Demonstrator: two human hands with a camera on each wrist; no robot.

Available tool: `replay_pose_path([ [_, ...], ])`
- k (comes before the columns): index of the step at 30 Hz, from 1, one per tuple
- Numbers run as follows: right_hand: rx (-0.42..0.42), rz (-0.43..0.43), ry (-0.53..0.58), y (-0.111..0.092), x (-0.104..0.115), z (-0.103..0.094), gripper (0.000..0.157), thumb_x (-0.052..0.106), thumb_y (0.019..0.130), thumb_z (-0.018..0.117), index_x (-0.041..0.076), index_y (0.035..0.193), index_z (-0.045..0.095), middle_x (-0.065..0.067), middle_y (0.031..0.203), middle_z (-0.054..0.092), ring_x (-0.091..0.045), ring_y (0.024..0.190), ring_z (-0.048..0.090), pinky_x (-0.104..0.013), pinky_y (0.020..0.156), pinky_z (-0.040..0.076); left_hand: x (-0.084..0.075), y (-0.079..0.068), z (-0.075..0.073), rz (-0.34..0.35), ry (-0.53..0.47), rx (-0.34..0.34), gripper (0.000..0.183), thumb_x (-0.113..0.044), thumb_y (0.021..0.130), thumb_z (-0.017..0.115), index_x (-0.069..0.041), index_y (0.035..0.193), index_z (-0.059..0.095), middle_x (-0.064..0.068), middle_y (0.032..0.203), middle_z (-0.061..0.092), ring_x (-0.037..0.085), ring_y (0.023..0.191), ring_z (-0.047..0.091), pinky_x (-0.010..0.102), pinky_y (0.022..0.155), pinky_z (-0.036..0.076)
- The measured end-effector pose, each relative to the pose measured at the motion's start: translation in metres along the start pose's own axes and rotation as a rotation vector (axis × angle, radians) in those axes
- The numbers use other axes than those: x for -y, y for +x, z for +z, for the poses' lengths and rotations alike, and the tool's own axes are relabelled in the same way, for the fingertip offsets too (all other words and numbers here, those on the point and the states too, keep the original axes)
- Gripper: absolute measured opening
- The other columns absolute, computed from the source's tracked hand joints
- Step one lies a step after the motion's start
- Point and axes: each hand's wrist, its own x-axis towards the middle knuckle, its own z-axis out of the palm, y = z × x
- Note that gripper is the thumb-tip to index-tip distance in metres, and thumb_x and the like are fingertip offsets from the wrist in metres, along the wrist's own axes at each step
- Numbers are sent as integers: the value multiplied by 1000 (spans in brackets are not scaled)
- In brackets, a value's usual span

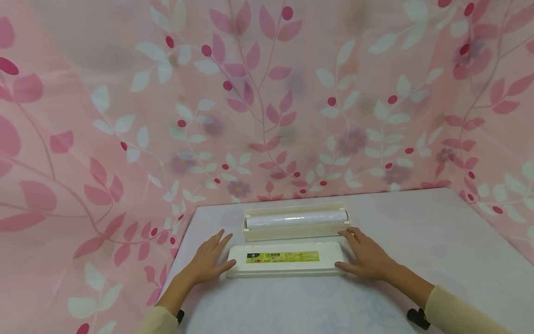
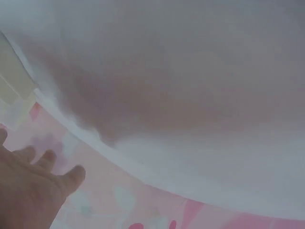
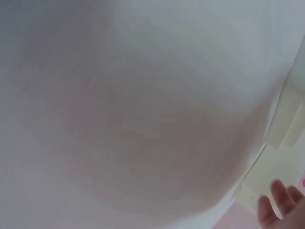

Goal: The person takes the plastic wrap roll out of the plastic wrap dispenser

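A long cream-white lid with a yellow-green printed label lies on the table in the head view. Behind it stands a matching open box that holds a roll of clear plastic wrap. My left hand is at the lid's left end, fingers spread, thumb close to its edge. At the right end is my right hand, its thumb by the lid and its fingertips near the box's front right corner. Whether either hand touches is hard to tell. Both wrist views show only part of each hand beside pale box edges.
A pale cloth covers the table. Pink curtain fabric with leaf prints hangs behind the table and along both sides. Dark straps show at both wrists, by the cream sleeves.
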Motion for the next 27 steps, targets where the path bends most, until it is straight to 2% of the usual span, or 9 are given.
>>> replay_pose_path([
  [3, -72, -8, -3, 0, -3, -4, 86, 58, 81, 73, 7, 143, 43, -16, 136, 48, -31, 116, 56, -52, 90, 50, 3, -1, 1, -25, 54, -26, 75, -60, 95, 50, -24, 157, 28, 17, 163, 22, 42, 145, 29, 70, 111, 21],
  [6, -99, -7, 2, 0, -6, -6, 80, 53, 83, 73, 8, 143, 44, -17, 136, 47, -30, 112, 54, -53, 89, 48, 4, -2, 2, -41, 72, -33, 71, -58, 97, 48, -27, 157, 27, 18, 164, 19, 43, 146, 26, 72, 111, 18],
  [10, -112, 8, -35, -2, -11, -4, 79, 51, 84, 71, 9, 145, 42, -21, 144, 40, -31, 113, 53, -57, 90, 44, 4, -3, 2, -64, 77, -52, 70, -58, 97, 48, -29, 157, 27, 17, 165, 14, 43, 147, 23, 72, 111, 13],
  [15, -118, 34, -98, -4, -21, -1, 86, 54, 83, 70, 11, 150, 37, -25, 156, 25, -41, 127, 45, -64, 98, 37, 4, -1, 1, -86, 103, -84, 72, -58, 96, 49, -29, 158, 26, 17, 165, 11, 43, 148, 19, 72, 111, 9],
  [20, -121, 43, -145, -3, -28, -1, 89, 59, 82, 68, 13, 152, 37, -23, 159, 21, -43, 126, 43, -63, 100, 33, 5, 2, 0, -123, 132, -112, 72, -59, 96, 47, -29, 158, 25, 18, 165, 11, 43, 148, 18, 73, 111, 9],
  [27, -127, 61, -146, 4, -34, -7, 89, 57, 82, 69, 16, 154, 35, -22, 162, 17, -46, 133, 38, -67, 105, 25, 7, 11, -4, -167, 124, -127, 71, -58, 97, 46, -28, 158, 25, 18, 165, 10, 43, 149, 15, 73, 112, 6],
])
